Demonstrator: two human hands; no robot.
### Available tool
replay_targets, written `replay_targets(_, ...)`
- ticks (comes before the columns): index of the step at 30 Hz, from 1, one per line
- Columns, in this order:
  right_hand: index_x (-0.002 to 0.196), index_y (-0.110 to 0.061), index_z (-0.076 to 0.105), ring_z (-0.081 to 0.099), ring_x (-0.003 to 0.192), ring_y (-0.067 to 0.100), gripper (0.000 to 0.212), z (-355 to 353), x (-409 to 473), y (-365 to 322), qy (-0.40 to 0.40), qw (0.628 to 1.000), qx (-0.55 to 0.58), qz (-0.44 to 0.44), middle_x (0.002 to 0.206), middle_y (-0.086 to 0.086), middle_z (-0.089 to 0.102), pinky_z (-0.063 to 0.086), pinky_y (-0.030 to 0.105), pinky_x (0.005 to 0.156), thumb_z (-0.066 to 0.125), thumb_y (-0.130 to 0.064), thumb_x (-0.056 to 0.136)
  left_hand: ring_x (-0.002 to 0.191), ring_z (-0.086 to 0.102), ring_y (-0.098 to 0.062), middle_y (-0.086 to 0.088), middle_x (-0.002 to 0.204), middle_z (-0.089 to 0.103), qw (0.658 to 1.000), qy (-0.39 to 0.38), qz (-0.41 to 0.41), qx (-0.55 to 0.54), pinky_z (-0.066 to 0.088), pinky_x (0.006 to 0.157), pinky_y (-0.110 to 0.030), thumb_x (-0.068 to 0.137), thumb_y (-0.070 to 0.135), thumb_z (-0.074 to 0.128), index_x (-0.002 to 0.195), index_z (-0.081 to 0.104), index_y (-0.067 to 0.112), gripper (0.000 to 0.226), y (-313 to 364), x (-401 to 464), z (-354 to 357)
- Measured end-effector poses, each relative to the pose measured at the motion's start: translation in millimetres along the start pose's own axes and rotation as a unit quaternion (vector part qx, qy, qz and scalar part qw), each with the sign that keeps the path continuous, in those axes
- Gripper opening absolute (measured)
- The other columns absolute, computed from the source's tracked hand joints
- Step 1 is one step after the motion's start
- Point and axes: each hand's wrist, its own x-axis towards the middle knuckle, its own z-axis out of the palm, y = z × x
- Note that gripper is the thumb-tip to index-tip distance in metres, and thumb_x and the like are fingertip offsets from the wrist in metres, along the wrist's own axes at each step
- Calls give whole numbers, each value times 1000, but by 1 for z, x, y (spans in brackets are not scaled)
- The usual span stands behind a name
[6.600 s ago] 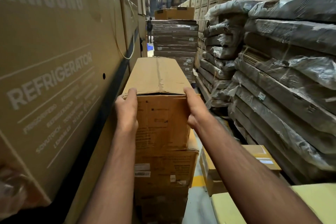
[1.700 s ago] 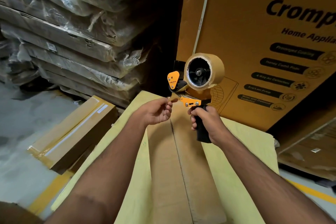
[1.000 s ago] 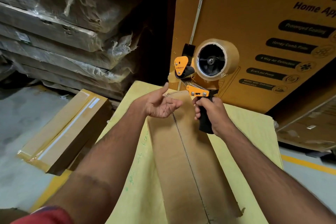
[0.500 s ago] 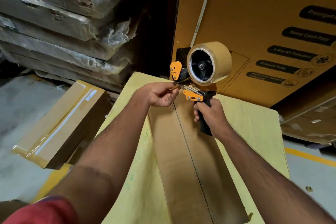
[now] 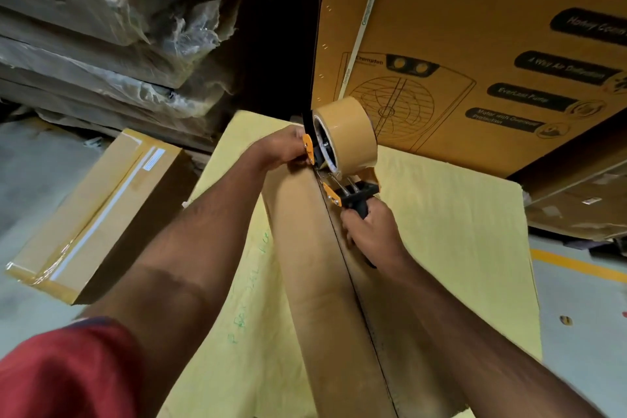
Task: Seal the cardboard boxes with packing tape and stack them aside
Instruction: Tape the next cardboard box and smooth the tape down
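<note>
The long cardboard box lay on a yellow sheet, centre seam untaped. The right hand gripped the tape dispenser handle; the left hand pinched its front end at the far edge. The box appeared stiff and light; lifting by both ends was advisable.

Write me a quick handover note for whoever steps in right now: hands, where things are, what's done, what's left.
Right hand grips the tape dispenser by its black handle, its front end down at the far end of the long box.
Left hand is at the dispenser's front by that far end; whether it pinches the tape end is hidden.
The box lies lengthwise on the yellow sheet; its centre seam looks untaped.
Done: a taped box lies on the floor to the left.
Left: run tape down the seam, cut, stack the box aside.
</note>
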Motion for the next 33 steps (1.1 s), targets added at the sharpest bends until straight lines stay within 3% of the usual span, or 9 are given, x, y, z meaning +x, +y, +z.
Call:
replay_targets(3,72,-7,53,43,58,18,20,6,-3,8,4,1000,11,0,59,0,47,32,32,55,62,-17,86,54,48,-17,-3,59,58,999,24,34,19,36,55,-29,90,-7,50,62,61,15,38,-8,8,-2)
replay_targets(6,65,-9,49,38,52,14,27,7,-13,23,0,1000,16,-3,51,-9,40,28,30,52,63,-14,88,60,49,-19,-9,65,56,993,82,67,48,39,59,-31,92,15,62,69,65,8,24,-13,19,-13)
replay_targets(9,66,-10,52,40,51,15,26,14,-25,38,11,999,26,24,51,-7,44,30,29,52,65,-25,82,55,45,-6,3,62,51,982,131,74,113,39,55,-23,95,22,65,69,60,5,31,-10,23,-18)
replay_targets(12,64,-9,53,43,50,19,32,22,-28,48,26,999,24,34,52,-3,48,35,32,52,56,-41,66,61,50,-8,4,64,55,974,148,76,152,42,59,-25,94,25,66,69,63,10,29,-11,26,-15)
replay_targets(15,63,-12,51,43,49,19,31,26,-25,54,32,999,18,34,52,-2,49,36,32,52,55,-42,64,63,50,-10,4,65,55,971,162,70,159,41,60,-25,94,26,66,72,63,7,30,-15,28,-11)
replay_targets(22,68,-15,55,49,52,20,36,28,-19,63,23,999,10,35,57,-1,55,40,33,53,53,-51,62,68,54,-15,0,70,60,966,173,63,184,52,68,-39,94,29,67,64,58,18,33,-19,34,-11)
replay_targets(28,70,-13,58,50,53,20,32,30,-16,70,14,999,2,42,58,1,56,41,34,54,59,-45,69,80,65,-23,-6,77,68,967,173,38,183,53,73,-37,93,29,68,63,60,21,32,-25,38,-9)
replay_targets(30,75,-8,61,52,55,20,30,31,-15,71,11,999,-1,42,61,2,58,41,33,55,63,-38,74,73,61,-21,-3,71,64,967,174,27,185,50,68,-34,92,30,69,64,61,18,31,-27,40,-10)
replay_targets(33,79,-7,62,51,55,18,48,29,-13,73,8,999,0,36,63,1,59,39,27,54,56,-52,67,64,52,-16,2,63,55,967,171,6,190,41,62,-27,92,30,69,60,57,20,36,-29,44,-9)
